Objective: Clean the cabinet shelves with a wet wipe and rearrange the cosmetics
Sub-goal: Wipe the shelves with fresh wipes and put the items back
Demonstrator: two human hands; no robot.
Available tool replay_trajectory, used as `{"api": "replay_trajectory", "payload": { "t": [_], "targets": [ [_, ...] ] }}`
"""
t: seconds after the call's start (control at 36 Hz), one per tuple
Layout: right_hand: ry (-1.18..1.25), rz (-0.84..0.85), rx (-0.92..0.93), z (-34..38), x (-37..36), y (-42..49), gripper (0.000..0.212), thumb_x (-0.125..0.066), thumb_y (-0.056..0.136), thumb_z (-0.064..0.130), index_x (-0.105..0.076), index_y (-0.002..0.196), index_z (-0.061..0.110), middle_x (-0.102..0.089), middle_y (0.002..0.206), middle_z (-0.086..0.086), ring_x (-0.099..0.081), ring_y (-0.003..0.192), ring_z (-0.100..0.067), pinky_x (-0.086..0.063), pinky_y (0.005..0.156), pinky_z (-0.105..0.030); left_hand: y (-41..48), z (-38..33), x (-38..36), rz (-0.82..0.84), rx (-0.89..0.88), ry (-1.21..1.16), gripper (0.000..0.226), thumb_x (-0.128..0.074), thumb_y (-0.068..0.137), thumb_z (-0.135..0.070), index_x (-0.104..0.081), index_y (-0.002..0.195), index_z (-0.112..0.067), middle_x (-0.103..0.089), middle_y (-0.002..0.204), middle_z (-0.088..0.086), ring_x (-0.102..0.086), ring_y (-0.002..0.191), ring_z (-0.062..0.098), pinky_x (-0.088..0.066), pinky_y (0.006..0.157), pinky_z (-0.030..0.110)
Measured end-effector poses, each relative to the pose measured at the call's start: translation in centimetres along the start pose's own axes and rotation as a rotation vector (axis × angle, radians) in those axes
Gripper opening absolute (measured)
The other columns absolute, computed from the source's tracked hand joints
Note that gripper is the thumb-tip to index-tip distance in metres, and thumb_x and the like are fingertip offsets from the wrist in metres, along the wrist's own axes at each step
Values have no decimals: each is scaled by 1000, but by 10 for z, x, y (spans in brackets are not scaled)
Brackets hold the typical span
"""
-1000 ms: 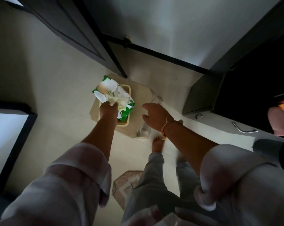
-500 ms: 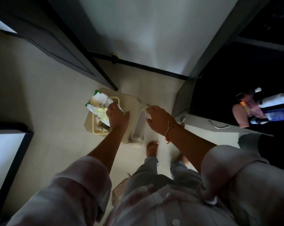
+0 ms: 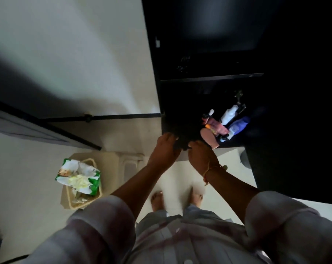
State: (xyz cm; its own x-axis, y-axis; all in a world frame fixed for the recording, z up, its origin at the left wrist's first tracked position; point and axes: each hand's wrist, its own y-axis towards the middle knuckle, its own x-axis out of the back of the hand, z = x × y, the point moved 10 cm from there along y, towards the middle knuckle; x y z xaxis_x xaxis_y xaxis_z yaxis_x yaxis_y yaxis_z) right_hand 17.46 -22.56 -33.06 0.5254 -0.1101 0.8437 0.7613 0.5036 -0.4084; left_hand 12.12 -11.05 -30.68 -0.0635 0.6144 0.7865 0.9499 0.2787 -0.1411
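Note:
A green and white wet wipe pack [image 3: 79, 178] lies on top of a beige basket [image 3: 81, 203], with a wipe sticking out of its opening. Cosmetics stand on a dark cabinet shelf [image 3: 180, 119] at the right: a white bottle [image 3: 229, 115], a blue bottle [image 3: 239, 125], a pink tube [image 3: 209, 139] and a pink pack [image 3: 216, 128]. My left hand [image 3: 164, 149] and my right hand [image 3: 200, 156] meet at the shelf's front edge, left of the cosmetics. Their fingers curl onto a dark item [image 3: 182, 146] too dim to identify.
The basket sits on a beige stool [image 3: 119, 161] on the pale floor at the left. A dark door [image 3: 37, 128] stands open behind it. An upper cabinet shelf [image 3: 211, 77] is nearly black. My bare feet [image 3: 157, 201] stand under the cabinet.
My left hand has left the wipe pack in the basket. Both hands rose to the right, onto the front edge of the cabinet shelf. The view tilted up toward the cabinet.

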Motion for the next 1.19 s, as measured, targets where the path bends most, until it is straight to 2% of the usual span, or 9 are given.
{"api": "replay_trajectory", "payload": {
  "t": [0.19,0.28,0.42,0.56,0.72,0.83,1.0,1.14,1.19],
  "targets": [
    [14,-174,-57,-71,45,-7,23,-45,99,18,-61,114,14,-65,112,-7,-61,106,-21,-42,82,-21,37,-51,-24,39,-43,22,48,-68,88,-27,-55,131,-9,-50,135,12,-45,127,26,-34,103,27],
    [43,-184,-95,-90,55,-6,28,-41,100,25,-61,114,13,-65,114,-9,-62,106,-24,-46,86,-28,50,-64,-28,24,-52,22,45,-69,88,-26,-57,127,-9,-55,128,10,-50,121,23,-41,102,31],
    [67,-297,-161,-111,78,-12,24,-46,99,27,-62,108,11,-68,106,-11,-67,98,-31,-51,76,-32,64,-85,-34,7,-99,32,42,-66,90,-24,-57,127,-8,-57,127,10,-49,122,23,-41,104,36],
    [78,-338,-271,-135,95,-11,36,-52,96,30,-53,131,19,-49,131,-7,-56,116,-31,-53,89,-42,86,-108,-38,20,-143,32,40,-64,90,-22,-58,127,-7,-59,123,11,-51,120,24,-40,104,36],
    [2,-399,-314,-148,118,-1,57,-61,90,33,-39,142,28,-42,132,-5,-57,109,-31,-55,76,-42,119,-126,-50,80,-184,1,45,-64,91,-20,-53,134,-10,-54,131,9,-52,122,22,-43,104,33],
    [-69,-388,-302,-153,121,14,53,-59,92,27,-40,141,23,-42,137,-9,-62,104,-37,-58,72,-45,140,-132,-64,165,-193,23,54,-61,94,-27,-43,144,-16,-46,144,7,-41,134,21,-38,110,34],
    [-162,-330,-281,-154,119,32,50,-54,97,24,-36,144,22,-38,144,-12,-67,98,-39,-59,73,-45,166,-148,-77,222,-241,55,62,-67,89,-16,-41,145,-16,-46,144,6,-43,135,21,-34,110,27],
    [-124,-282,-279,-157,116,47,36,-38,105,36,-44,137,23,-58,127,-8,-66,102,-34,-57,82,-41,184,-162,-90,242,-305,59,67,-69,86,-9,-40,146,-18,-44,147,6,-40,136,22,-20,103,15],
    [-97,-239,-328,-162,113,52,33,-39,103,30,-47,134,21,-58,125,-9,-63,105,-35,-51,83,-41,190,-167,-100,252,-330,62,66,-69,86,-5,-42,145,-17,-43,148,6,-39,136,22,-21,102,14]
  ]
}}
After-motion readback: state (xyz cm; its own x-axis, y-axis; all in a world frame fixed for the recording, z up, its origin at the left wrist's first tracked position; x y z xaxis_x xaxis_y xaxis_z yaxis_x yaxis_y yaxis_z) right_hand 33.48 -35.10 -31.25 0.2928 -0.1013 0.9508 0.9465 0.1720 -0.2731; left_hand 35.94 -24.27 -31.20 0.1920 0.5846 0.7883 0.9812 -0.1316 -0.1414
